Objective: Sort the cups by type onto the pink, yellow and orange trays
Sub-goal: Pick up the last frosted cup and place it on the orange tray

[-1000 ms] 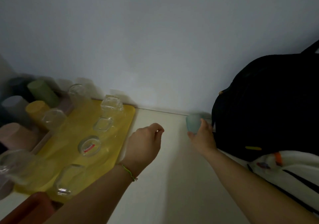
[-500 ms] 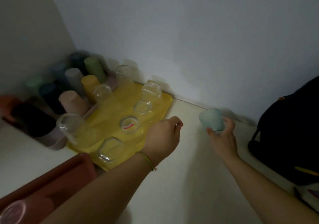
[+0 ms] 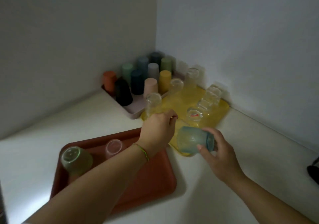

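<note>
Right hand [image 3: 219,154] pinched the pale blue tinted glass cup [image 3: 193,141] by its sides, the cup tipped sideways over the near corner of the yellow plastic tray [image 3: 215,120]. Left hand [image 3: 158,130] hovered just beside it, fingers curled under; I could not tell whether it held anything. Risks, in my judgement: smooth glass slipping from a fingertip hold, or the cup knocking the clear upturned glass [image 3: 195,115] nearby. The terracotta-orange tray [image 3: 155,180] lay alongside with bare floor showing; the freest room was over the white counter [image 3: 241,197] to the right.
</note>
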